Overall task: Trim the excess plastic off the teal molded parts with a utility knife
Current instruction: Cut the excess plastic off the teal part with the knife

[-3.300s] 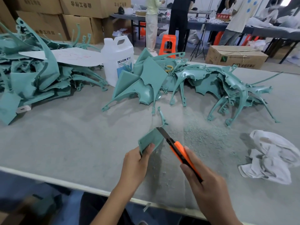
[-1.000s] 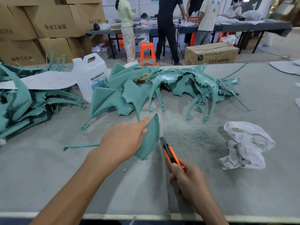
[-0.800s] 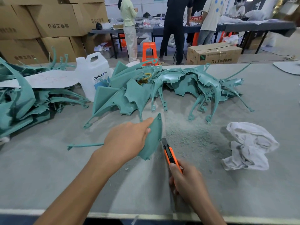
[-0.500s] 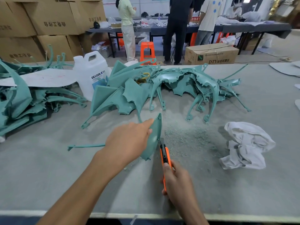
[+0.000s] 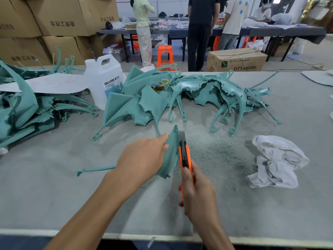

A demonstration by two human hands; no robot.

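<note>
Right hand (image 5: 198, 195): nearest you; fingers wrapped round the rear of the utility knife (image 5: 184, 156), blade end pointing away from you.
Left hand (image 5: 142, 159): grips the teal part (image 5: 171, 150), thumb tip on its near face, the other fingers hidden behind it; it props the piece on edge on the surface (image 5: 54, 195), probably to offer the rim to the blade.
Utility knife: orange and black, lying along the part's right edge; the blade is blurred, so contact cannot be confirmed.
Teal part: between your hands, narrow point away from you; a thin stem trails left past your wrist.
Shavings (image 5: 212, 154): teal dust just right of the knife.
Rag (image 5: 275, 163): crumpled, white, right of the shavings.
Teal heap (image 5: 144, 105): moulded parts piled beyond your hands; trimmed or untrimmed, cannot tell.
Jug (image 5: 102, 78): white, left of the heap.
</note>
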